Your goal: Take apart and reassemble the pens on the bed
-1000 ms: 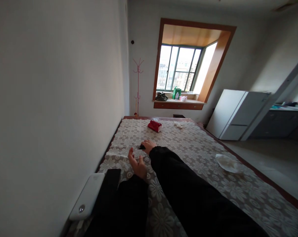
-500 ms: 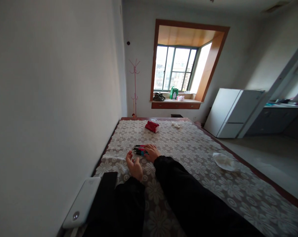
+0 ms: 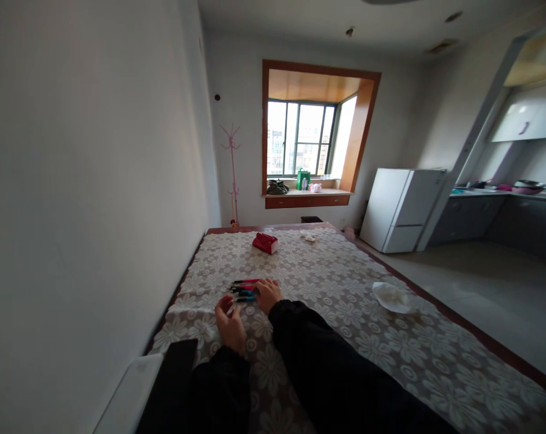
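Resting on pens (image 3: 244, 290) — right hand (image 3: 266, 295); left hand (image 3: 230, 325) beside, near wall.

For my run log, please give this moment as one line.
right hand: rests on pens | left hand: open, beside pens | surface: floral tablecloth

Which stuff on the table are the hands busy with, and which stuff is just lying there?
In use:
- pens, with the right hand resting on them
- left hand beside them, holding nothing

Just lying about:
- red packet
- crumpled tissue
- small white scrap
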{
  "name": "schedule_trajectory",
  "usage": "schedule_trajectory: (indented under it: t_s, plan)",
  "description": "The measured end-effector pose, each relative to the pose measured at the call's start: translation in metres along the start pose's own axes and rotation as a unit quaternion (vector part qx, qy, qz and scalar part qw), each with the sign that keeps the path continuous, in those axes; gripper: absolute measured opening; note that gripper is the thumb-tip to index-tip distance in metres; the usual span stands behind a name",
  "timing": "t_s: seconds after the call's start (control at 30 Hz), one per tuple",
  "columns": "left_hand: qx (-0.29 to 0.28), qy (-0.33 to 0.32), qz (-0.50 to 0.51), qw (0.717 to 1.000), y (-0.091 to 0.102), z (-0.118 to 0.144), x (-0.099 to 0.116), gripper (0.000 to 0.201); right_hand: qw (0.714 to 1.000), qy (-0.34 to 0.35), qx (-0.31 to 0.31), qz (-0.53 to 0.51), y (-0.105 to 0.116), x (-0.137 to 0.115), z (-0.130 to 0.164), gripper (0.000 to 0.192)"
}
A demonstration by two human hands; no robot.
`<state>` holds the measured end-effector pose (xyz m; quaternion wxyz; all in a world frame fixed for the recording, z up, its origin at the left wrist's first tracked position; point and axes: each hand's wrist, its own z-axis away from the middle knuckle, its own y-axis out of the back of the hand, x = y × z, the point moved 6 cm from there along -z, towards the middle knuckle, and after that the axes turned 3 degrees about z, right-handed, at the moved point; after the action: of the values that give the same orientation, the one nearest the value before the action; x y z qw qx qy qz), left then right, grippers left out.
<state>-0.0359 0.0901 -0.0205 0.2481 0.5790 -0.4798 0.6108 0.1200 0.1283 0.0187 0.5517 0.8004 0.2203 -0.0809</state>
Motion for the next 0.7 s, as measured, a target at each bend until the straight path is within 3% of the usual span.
schedule_trajectory:
  t_s: [0.1,0.2,0.33,0.47,0.53,0.6,0.7]
  plan:
    - [-0.042,0.014,-0.018,0.999,-0.006,0.001,-0.005,0.034,0.989,-0.043,0.034,-0.141,0.013,0.003,0.012,0.016]
    - [-0.194,0.018,-0.030,0.980,-0.027,0.013,-0.005,0.045,0.968,-0.010,0.004,-0.250,0.021,0.000,0.037,0.018]
    - [-0.319,-0.021,-0.060,0.946,-0.044,0.036,0.005,0.036,0.969,0.018,0.014,-0.245,0.042,0.012,0.074,0.021]
    - [-0.407,-0.071,-0.140,0.900,-0.051,0.055,0.012,0.025,0.984,0.076,-0.044,-0.156,0.052,0.030,0.094,0.020]
    - [-0.441,-0.102,-0.181,0.873,-0.053,0.062,0.013,0.018,0.982,0.102,-0.078,-0.141,0.049,0.037,0.099,0.018]
    - [-0.444,-0.118,-0.193,0.867,-0.054,0.066,0.015,0.017,0.978,0.098,-0.083,-0.165,0.046,0.042,0.101,0.016]
    - [-0.424,-0.122,-0.185,0.878,-0.053,0.067,0.018,0.020,0.970,0.075,-0.015,-0.233,0.048,0.044,0.102,0.015]
